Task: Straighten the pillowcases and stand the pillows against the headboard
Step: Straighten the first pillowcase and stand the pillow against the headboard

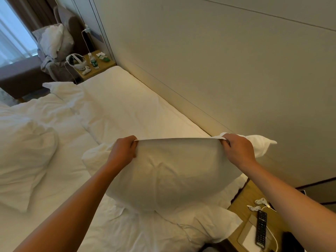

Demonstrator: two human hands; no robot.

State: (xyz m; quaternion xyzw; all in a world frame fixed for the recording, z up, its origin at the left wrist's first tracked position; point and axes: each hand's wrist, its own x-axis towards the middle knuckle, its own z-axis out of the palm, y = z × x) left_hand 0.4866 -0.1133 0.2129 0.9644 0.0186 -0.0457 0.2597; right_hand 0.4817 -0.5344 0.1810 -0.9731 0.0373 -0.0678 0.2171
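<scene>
I hold a white pillow (174, 171) up above the bed, its top edge pulled taut between both hands. My left hand (124, 151) pinches the pillowcase's upper left corner and my right hand (238, 149) pinches the upper right corner. The pillow's lower part hangs down and bulges toward me. Another white pillow (205, 224) lies flat under it near the bed's right edge. A third pillow (23, 160) lies on the crumpled duvet at the left. The beige padded headboard (218, 70) rises along the right side of the bed.
A wooden nightstand (243, 202) at the lower right carries a black remote (261, 227) and white cables. The far nightstand (101, 68) holds a headset, a controller and a bottle (93, 62). An armchair with heaped linen (54, 40) stands by the window.
</scene>
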